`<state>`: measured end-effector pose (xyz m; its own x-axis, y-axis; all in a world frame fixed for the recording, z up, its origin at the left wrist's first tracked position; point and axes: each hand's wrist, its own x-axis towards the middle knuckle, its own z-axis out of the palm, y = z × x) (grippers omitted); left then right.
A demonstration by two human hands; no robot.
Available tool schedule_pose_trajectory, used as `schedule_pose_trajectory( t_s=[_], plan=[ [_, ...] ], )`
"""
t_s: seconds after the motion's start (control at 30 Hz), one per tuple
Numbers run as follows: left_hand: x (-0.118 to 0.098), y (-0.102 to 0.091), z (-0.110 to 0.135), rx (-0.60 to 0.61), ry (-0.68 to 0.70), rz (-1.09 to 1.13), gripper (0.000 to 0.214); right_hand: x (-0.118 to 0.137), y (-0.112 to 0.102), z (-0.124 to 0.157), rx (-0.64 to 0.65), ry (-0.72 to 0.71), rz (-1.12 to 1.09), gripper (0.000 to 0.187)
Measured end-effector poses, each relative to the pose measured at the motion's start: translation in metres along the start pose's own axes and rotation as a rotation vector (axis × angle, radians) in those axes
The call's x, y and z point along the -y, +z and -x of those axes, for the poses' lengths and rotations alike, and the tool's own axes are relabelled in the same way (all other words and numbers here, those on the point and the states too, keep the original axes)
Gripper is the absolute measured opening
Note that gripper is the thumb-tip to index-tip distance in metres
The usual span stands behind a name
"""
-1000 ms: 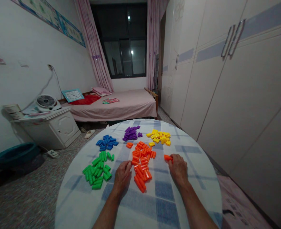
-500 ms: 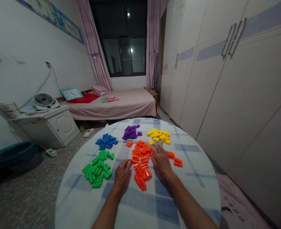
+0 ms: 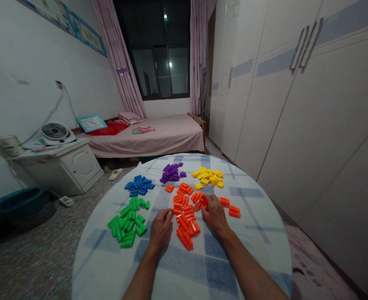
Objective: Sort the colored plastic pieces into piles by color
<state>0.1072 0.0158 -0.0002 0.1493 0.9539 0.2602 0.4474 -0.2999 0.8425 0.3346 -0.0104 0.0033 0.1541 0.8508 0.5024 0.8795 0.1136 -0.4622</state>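
Head view: left hand (image 3: 161,225) and right hand (image 3: 214,212) lie palm-down, fingers loosely curled, flanking the orange pieces (image 3: 185,212).

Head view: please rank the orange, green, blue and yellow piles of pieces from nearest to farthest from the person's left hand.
1. The orange pile: right at the fingertips of the left hand, on its right.
2. The green pile: close by on the left.
3. The blue pile: farther back, on the left.
4. The yellow pile: at the table's far side, on the right.
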Motion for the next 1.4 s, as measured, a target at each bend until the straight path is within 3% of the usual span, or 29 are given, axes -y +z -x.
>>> schedule_pose_trajectory(
  t_s=[0.13,0.27,0.47,0.7,1.1,1.27,1.4],
  plan=[
    [0.0,0.0,0.001,0.01,0.014,0.001,0.036,-0.004,-0.003,-0.004,-0.071,0.014,-0.131,0.035],
    [0.0,0.0,0.001,0.008,0.009,0.004,0.036,-0.005,-0.002,-0.005,-0.022,-0.012,-0.189,0.028],
    [0.003,0.001,0.0,0.001,0.005,0.01,0.036,-0.006,0.004,0.001,0.088,-0.027,-0.044,0.057],
    [0.002,0.0,-0.001,-0.008,-0.005,0.004,0.036,-0.009,0.008,-0.001,0.155,-0.038,0.016,0.069],
    [0.004,0.0,-0.001,-0.005,0.0,0.001,0.034,-0.01,-0.006,-0.004,-0.004,-0.023,-0.011,0.055],
    [0.006,0.0,-0.002,0.011,-0.003,0.017,0.035,-0.016,-0.022,-0.009,-0.061,0.047,0.084,0.029],
    [0.007,0.0,-0.002,0.023,-0.013,0.032,0.035,-0.024,-0.031,-0.01,-0.119,0.141,0.235,0.026]
  ],
)
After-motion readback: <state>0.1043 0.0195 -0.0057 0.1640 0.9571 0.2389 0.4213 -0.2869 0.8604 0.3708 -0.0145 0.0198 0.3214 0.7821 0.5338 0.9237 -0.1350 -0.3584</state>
